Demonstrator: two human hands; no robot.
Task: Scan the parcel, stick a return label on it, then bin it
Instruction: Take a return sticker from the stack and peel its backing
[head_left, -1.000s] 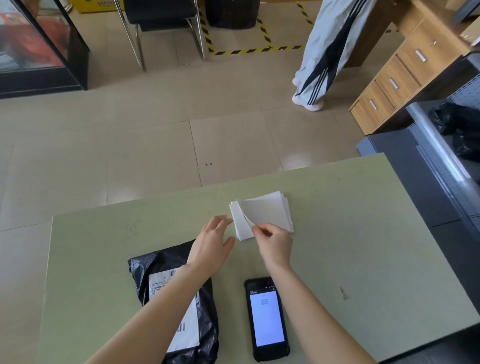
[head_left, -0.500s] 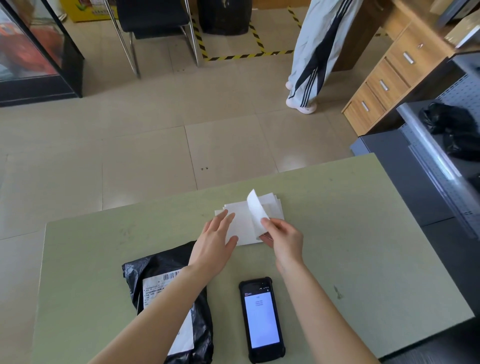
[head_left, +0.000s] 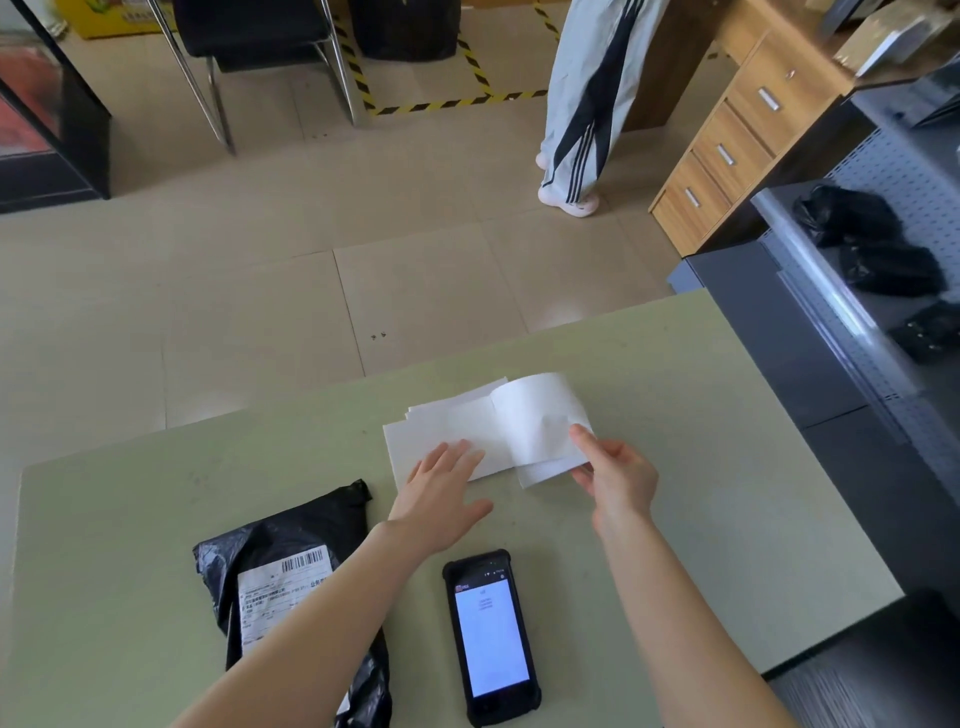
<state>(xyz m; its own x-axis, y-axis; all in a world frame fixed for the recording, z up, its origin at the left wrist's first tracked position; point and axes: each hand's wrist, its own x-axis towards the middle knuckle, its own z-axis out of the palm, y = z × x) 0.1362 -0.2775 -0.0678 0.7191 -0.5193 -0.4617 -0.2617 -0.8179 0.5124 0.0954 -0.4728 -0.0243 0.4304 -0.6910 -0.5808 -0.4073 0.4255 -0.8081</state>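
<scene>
A black plastic parcel with a white barcode label lies on the green table at the near left, partly under my left forearm. A white stack of label sheets lies in the middle of the table. My left hand presses flat on the stack's near edge, fingers spread. My right hand pinches the corner of the top label, which curls up and over to the right, still attached along one side. A black handheld scanner with a lit screen lies between my forearms.
A grey metal shelf with black bags stands just right of the table. A wooden drawer unit and a standing person's legs are beyond it. A chair and a glass cabinet stand across the tiled floor.
My right hand has peeled the top label from its left corner across to the right, so most of it is lifted. My left hand stayed pressing on the stack.
</scene>
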